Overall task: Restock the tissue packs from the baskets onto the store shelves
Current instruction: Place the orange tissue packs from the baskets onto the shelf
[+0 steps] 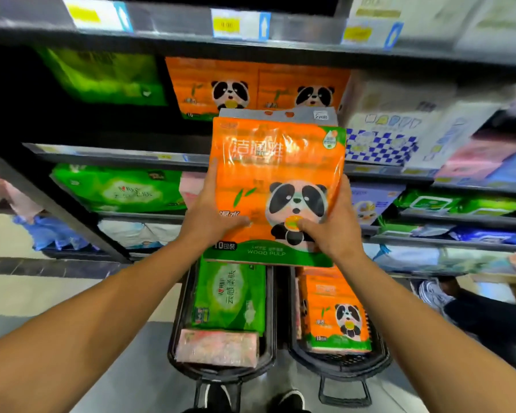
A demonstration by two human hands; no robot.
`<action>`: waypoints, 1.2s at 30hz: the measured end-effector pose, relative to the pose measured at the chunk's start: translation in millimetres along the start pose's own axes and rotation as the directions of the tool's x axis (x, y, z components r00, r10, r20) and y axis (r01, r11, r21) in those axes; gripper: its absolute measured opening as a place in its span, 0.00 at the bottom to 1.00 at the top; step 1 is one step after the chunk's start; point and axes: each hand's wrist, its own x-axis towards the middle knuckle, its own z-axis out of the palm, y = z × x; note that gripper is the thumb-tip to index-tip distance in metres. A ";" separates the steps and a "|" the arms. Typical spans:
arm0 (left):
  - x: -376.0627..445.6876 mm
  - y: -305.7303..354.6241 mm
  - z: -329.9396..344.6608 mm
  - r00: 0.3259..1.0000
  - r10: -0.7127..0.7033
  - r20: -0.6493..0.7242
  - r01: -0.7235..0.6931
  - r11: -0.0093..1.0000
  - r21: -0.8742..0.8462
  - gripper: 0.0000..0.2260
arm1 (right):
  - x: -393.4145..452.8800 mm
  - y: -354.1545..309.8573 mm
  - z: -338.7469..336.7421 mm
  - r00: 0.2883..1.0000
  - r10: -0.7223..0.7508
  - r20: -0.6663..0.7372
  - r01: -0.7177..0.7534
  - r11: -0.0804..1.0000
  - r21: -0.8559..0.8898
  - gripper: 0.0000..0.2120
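Note:
I hold an orange tissue pack with a panda picture (277,174) upright in front of the shelves, above the baskets. My left hand (212,216) grips its left edge, thumb on the front. My right hand (331,225) grips its right edge, thumb on the panda. Two matching orange panda packs (251,84) stand on the shelf just behind it. On the floor below, the left black basket (221,366) holds a green pack (230,296) and a pink pack (218,348). The right black basket (340,365) holds another orange panda pack (337,314).
Dark shelves carry green packs (116,189) on the lower left, a green pack (108,76) upper left, and blue-and-white checked packs (379,144) to the right. Price tags (239,25) line the top shelf edge. Another person's shoe (435,293) shows at right.

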 end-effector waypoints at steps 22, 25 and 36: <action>213.1 21.8 34.0 0.972 0.051 -0.227 -0.066 0.996 -0.060 0.50 | 211.9 -4.5 9.6 0.978 -0.114 -0.172 0.122 0.992 0.035 0.46; 236.8 17.9 39.9 0.958 0.086 -0.273 -0.104 0.993 -0.052 0.34 | 233.2 0.7 17.6 0.969 -0.112 -0.222 0.114 0.993 -0.005 0.35; 282.0 -11.3 79.7 0.933 0.167 -0.320 -0.170 0.985 0.020 0.47 | 278.4 30.2 64.2 0.929 -0.076 -0.362 0.072 0.997 -0.023 0.29</action>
